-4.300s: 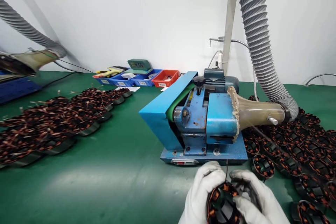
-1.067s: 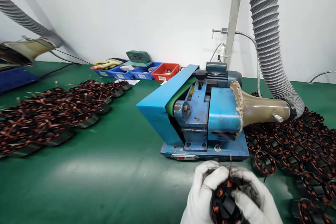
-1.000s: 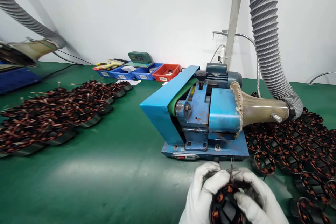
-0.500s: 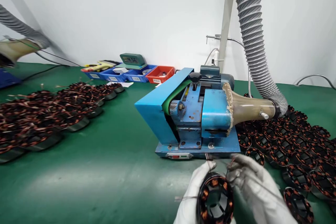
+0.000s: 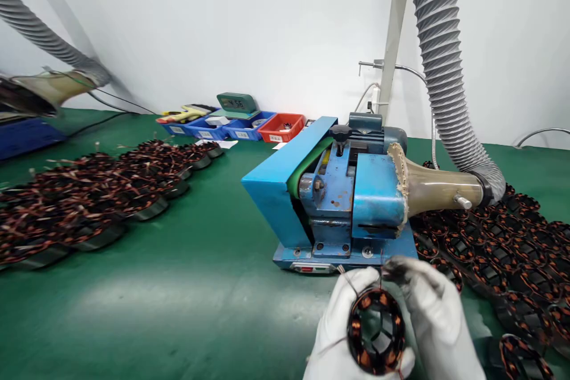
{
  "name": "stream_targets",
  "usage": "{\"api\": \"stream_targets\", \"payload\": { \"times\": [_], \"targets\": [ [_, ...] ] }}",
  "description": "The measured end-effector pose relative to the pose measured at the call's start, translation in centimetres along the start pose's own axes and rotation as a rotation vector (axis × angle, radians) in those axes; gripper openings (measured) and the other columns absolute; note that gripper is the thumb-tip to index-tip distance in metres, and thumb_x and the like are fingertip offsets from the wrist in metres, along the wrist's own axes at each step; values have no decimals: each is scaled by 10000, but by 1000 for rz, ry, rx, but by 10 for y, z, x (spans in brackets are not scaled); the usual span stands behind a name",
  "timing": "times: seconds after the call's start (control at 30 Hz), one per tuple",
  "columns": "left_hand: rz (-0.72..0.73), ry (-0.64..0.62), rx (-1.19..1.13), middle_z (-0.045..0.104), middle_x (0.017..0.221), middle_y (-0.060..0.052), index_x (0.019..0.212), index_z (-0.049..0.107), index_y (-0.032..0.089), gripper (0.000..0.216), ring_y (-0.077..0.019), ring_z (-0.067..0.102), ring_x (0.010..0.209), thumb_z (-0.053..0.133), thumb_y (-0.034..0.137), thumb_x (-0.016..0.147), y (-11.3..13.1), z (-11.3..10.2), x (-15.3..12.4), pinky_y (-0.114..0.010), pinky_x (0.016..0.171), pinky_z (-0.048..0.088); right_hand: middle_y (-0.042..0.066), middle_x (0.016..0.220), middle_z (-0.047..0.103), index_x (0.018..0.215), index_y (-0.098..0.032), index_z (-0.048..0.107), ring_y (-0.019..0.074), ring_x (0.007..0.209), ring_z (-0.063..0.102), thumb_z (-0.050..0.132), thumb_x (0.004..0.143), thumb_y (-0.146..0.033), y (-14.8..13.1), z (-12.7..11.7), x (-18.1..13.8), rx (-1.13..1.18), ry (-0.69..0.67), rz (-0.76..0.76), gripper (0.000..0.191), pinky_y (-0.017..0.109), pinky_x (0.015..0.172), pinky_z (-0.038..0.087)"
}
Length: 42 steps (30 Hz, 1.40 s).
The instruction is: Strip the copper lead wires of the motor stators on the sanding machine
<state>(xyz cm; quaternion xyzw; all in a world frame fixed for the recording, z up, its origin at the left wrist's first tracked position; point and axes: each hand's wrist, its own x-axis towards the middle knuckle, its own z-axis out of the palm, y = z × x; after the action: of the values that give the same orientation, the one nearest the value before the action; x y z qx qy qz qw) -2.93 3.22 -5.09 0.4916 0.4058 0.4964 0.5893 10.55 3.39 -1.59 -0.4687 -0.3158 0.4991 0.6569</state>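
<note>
Both my hands wear white gloves at the bottom of the view. My left hand (image 5: 341,323) is wrapped round a black stator ring (image 5: 376,331) with copper windings, its open face turned toward me. My right hand (image 5: 430,309) pinches a thin wire lead that sticks up from the top of the ring. Both hands sit just in front of a blue bench machine (image 5: 338,202) with a green belt (image 5: 307,166) and a narrow slot on its front right face.
A grey ribbed hose (image 5: 445,71) and clear funnel (image 5: 436,187) join the machine's right side. Several stators lie at right (image 5: 503,249); several more with loose wire ends lie at left (image 5: 89,202). Blue and red bins (image 5: 249,127) and a small green clock stand at the back.
The stator has been turned from edge-on to face me, and my right hand has shifted from gripping its rim to pinching the wire lead at its top.
</note>
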Motion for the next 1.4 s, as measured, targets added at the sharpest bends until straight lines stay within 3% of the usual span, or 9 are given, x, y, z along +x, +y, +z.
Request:
{"api": "stream_targets", "payload": {
  "times": [0.13, 0.3, 0.43, 0.63, 0.73, 0.9, 0.97, 1.13, 1.4],
  "targets": [
    [-153, 111, -204, 690, 871, -63, 857, 613, 220, 205, -240, 683, 804, 654, 360, 713, 1, 18, 25, -365, 706, 570, 88, 888, 768, 807, -212, 783, 266, 828, 708, 765, 619, -303, 18, 13, -2, -238, 5, -58, 210, 353, 771, 582],
    [-112, 185, -210, 710, 927, -51, 935, 563, 219, 428, -232, 690, 866, 697, 136, 538, 16, 30, 42, -337, 800, 556, 86, 922, 746, 860, -198, 757, 257, 878, 689, 663, 734, -368, 12, 25, 14, -315, 16, -88, 231, 361, 805, 555],
    [-70, 171, -131, 713, 892, -46, 890, 532, 215, 427, -227, 695, 822, 636, 75, 501, 28, 33, 46, -338, 781, 561, 65, 941, 725, 900, -209, 739, 234, 885, 675, 638, 794, -374, 9, 23, 20, -337, -14, -75, 221, 350, 827, 531],
    [38, 126, 22, 657, 948, -59, 945, 514, 203, 445, -226, 666, 855, 620, 120, 521, 25, 35, 48, -361, 804, 540, 51, 960, 731, 918, -221, 749, 208, 890, 660, 644, 795, -395, 7, 25, 20, -293, 14, -37, 237, 302, 833, 532],
    [-13, 123, -46, 664, 912, -31, 939, 527, 221, 425, -205, 667, 829, 662, 130, 547, 24, 32, 43, -334, 768, 550, 49, 966, 738, 939, -233, 753, 203, 877, 670, 632, 809, -382, 8, 20, 12, -319, 21, -57, 231, 287, 812, 545],
    [-108, 140, -119, 673, 827, -50, 861, 595, 236, 112, -218, 670, 854, 540, 322, 816, 17, 20, 22, -346, 709, 558, 48, 938, 761, 848, -261, 782, 226, 876, 696, 695, 742, -306, 19, 4, -10, -474, 54, -214, 145, 277, 791, 553],
    [-104, 133, -110, 676, 878, -48, 876, 602, 242, 119, -228, 664, 887, 589, 307, 776, 14, 17, 19, -369, 767, 549, 51, 938, 762, 853, -262, 782, 233, 895, 695, 690, 742, -300, 20, 5, -12, -472, 67, -215, 149, 285, 805, 551],
    [-59, 104, -63, 659, 1033, -46, 968, 544, 249, 512, -253, 650, 932, 709, 109, 504, 15, 21, 33, -378, 826, 527, 72, 965, 742, 903, -215, 758, 226, 876, 687, 634, 805, -349, 13, 19, 7, -365, 17, -91, 208, 316, 813, 552],
    [-54, 141, -86, 655, 988, -69, 940, 523, 220, 464, -234, 653, 872, 688, 150, 511, 24, 39, 48, -380, 809, 532, 84, 933, 749, 936, -176, 758, 230, 842, 687, 630, 811, -368, 7, 16, 19, -326, 28, -126, 262, 335, 813, 545]
  ]
}}
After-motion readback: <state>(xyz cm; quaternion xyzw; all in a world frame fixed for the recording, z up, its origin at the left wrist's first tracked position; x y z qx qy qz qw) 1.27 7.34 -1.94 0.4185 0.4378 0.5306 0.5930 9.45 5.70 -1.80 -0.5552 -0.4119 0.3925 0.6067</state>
